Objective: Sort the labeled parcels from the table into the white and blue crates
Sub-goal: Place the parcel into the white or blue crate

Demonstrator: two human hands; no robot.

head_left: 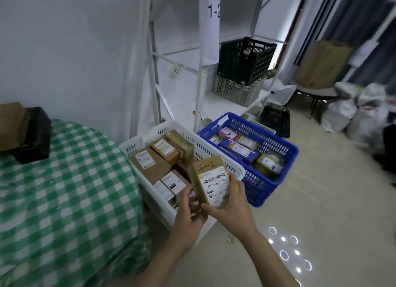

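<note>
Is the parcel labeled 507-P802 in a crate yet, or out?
Out. The left hand and right hand grip the parcel in the air over the white crate, clear of the boxes inside.

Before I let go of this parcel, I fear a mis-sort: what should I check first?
1. Grip: left hand and right hand both hold the parcel: ok.
2. Label faces up, code legible: ok.
3. Which crate that code belongs in: cannot tell.
4. Parcel squarely over one crate: not ok, it hangs at a corner of the white crate, beside the blue crate.
5. Room in the blue crate: ok, contents lie below its rim.
</note>
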